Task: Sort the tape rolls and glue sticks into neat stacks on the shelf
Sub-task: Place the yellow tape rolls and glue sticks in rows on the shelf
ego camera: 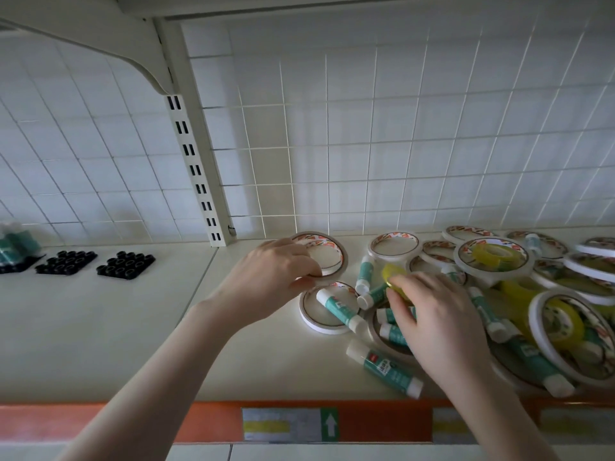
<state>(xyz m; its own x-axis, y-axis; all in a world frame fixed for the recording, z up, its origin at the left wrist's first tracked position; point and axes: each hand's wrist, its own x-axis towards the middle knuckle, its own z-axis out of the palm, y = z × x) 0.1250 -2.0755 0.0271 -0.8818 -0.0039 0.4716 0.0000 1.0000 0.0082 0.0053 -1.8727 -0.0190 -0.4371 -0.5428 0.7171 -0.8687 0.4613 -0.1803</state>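
Left hand (276,277) grips a white tape roll (327,257); right hand (429,314) pinches a small yellow roll (392,277) — lifting either may scatter the round glue sticks (339,309) off the shelf (100,327).

A white tape roll (327,257) at the back of the shelf (100,327) is gripped at its near rim by the left hand (273,277). A small yellow tape roll (392,277) is pinched by the right hand (432,321) above a loose pile of glue sticks (339,309) and further tape rolls. Three black trays (126,264) are positioned at the left.
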